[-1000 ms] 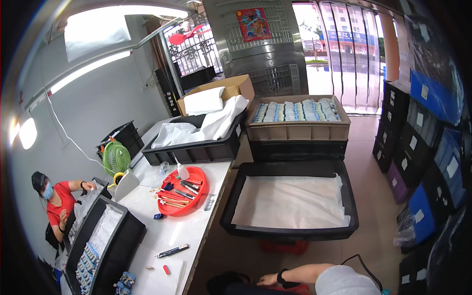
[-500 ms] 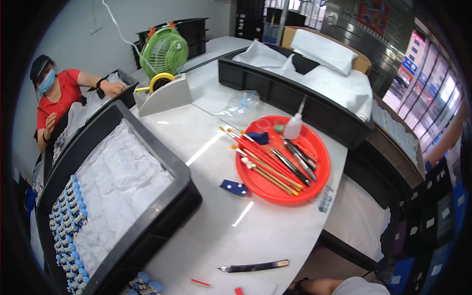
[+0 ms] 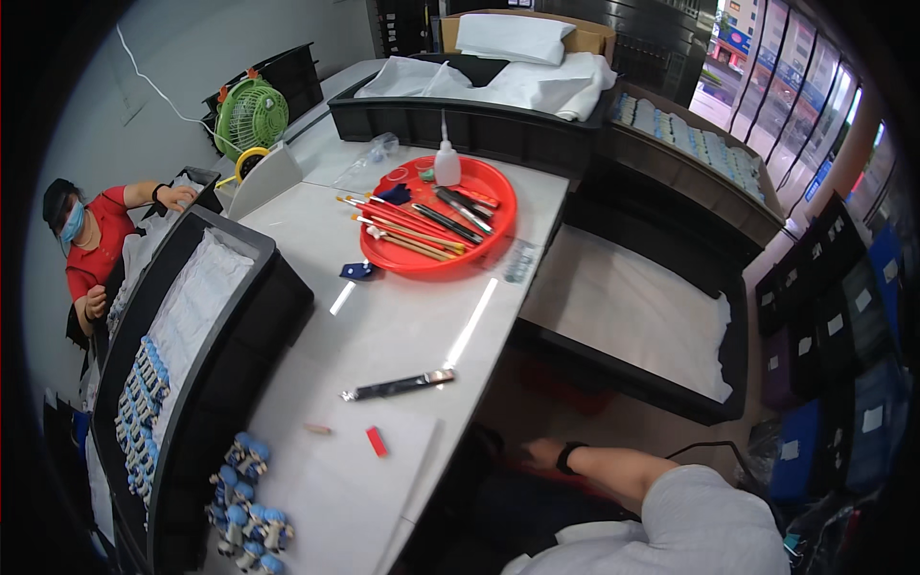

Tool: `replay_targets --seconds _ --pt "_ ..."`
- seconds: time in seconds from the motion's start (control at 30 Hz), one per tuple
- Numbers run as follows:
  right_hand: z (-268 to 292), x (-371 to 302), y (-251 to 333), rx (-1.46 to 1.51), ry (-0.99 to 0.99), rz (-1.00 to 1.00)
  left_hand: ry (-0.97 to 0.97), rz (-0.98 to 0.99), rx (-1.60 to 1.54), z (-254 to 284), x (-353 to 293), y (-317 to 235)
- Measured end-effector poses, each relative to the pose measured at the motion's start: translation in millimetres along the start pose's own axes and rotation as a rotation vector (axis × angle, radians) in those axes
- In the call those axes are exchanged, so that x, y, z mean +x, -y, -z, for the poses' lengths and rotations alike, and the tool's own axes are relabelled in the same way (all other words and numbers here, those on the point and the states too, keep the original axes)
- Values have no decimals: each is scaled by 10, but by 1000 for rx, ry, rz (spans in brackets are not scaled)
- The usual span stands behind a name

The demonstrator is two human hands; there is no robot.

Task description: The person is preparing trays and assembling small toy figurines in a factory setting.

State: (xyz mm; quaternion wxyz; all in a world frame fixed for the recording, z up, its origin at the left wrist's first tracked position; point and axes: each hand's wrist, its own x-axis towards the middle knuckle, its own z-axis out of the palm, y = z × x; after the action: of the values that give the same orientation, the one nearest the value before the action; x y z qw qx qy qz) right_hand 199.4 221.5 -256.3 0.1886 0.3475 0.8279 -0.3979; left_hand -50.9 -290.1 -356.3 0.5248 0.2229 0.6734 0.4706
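Observation:
My right hand (image 3: 544,452) is low beside the table's near right edge, over my dark-clothed lap. A black band circles its wrist, and a light grey sleeve covers the upper arm. Its fingers are small and dim, so their pose is unclear. My left hand is out of sight. On the table nearest to me lie a slim black-and-silver pointed tool (image 3: 398,385), a small red block (image 3: 376,442) and a short tan piece (image 3: 318,429). A white sheet (image 3: 383,479) is spread there, with several blue-capped figurines (image 3: 244,517) clustered at its left.
A red round tray (image 3: 498,230) holds brushes, pens and a white squeeze bottle (image 3: 447,165). Black paper-lined crates stand left (image 3: 273,297), at the back (image 3: 460,125) and right (image 3: 623,398). Beyond the left crate sits a co-worker in red (image 3: 101,235), near a green fan (image 3: 251,115).
The view has swung right and down, so table items appear further left and higher. More of my right arm and its hand now shows. The co-worker's pose looks much the same.

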Motion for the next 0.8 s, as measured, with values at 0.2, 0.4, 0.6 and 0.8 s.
replay_targets --seconds 0.2,0.4,0.6,0.8 --pt "489 -755 83 281 -560 309 -373 410 -150 -1139 237 -2515" --pt "583 -1216 98 562 -627 361 -624 -167 154 -1426 -375 -2662" --pt "556 -1264 1049 742 -407 634 -683 -577 -117 -1599 -571 -3461" --pt "568 -1353 2394 596 -128 1061 -928 -692 279 -1256 -832 -4195"
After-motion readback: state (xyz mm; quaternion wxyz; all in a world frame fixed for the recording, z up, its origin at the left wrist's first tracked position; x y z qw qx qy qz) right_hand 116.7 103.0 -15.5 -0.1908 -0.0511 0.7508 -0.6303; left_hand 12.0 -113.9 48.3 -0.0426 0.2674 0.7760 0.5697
